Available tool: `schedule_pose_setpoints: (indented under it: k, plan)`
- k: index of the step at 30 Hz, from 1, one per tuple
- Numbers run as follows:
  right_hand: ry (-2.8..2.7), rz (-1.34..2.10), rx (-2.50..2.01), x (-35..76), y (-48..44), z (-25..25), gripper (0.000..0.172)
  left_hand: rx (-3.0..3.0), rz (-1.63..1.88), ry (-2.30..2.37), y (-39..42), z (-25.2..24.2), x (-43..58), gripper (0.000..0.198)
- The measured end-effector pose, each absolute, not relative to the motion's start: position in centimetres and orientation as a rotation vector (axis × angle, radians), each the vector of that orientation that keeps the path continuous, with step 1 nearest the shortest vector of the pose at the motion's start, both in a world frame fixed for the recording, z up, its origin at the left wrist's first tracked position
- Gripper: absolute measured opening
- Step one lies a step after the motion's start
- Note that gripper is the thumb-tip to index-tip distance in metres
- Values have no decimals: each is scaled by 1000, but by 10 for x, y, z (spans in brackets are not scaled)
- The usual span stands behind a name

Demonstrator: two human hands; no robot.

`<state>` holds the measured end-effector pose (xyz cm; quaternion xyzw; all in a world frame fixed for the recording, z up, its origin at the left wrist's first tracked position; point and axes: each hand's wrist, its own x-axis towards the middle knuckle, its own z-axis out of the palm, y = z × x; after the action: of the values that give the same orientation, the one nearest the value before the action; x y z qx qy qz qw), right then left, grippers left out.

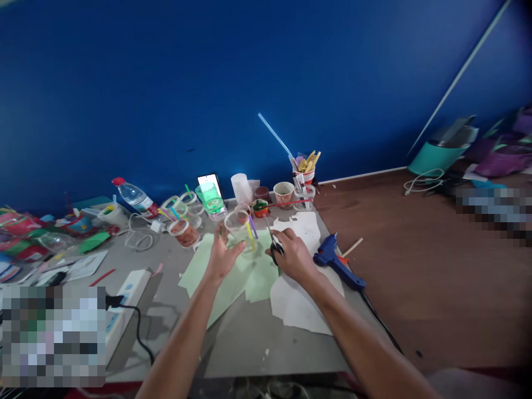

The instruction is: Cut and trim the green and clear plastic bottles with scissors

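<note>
Scissors (276,252) with black handles are in my right hand (292,252), their blades pointing up and away from me. My left hand (224,252) is around the near left side of a clear plastic cup (238,223), thumb and fingers apart against its wall. A yellow straw (250,237) and a purple straw (253,226) stand at the cup's right side. Under the hands lie light green paper sheets (226,293) and, to the right, white cut paper (305,307).
A blue glue gun (338,263) with a black cord lies at the right table edge. Behind stand a paper cup (284,192), a lit phone (210,183) and a red-capped bottle (137,198). On the left is a power strip (131,293).
</note>
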<state>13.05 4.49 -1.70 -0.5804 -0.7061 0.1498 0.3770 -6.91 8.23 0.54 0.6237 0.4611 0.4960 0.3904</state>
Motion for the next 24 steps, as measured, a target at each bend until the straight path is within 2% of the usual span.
schedule_pose_setpoints:
  k: [5, 14, 18, 22, 24]
  plan:
    - [-1813, 388, -1692, 134, 43, -14, 42, 1570, 1254, 1254, 91, -3, -58, 58]
    - [-2058, 411, -1793, 134, 42, -10, 31, 1502, 1410, 1227, 83, 7, -56, 48]
    - [-1979, 505, -1690, 133, 43, -10, 31, 1503, 1415, 1183, 81, 5, -58, 52]
    - [-1632, 553, -1474, 131, 46, -11, 26, 1457, 1365, 1112, 74, 6, -52, 50]
    - [-1495, 640, -1345, 130, 47, -12, 29, 1480, 1320, 1072, 69, 7, -47, 49]
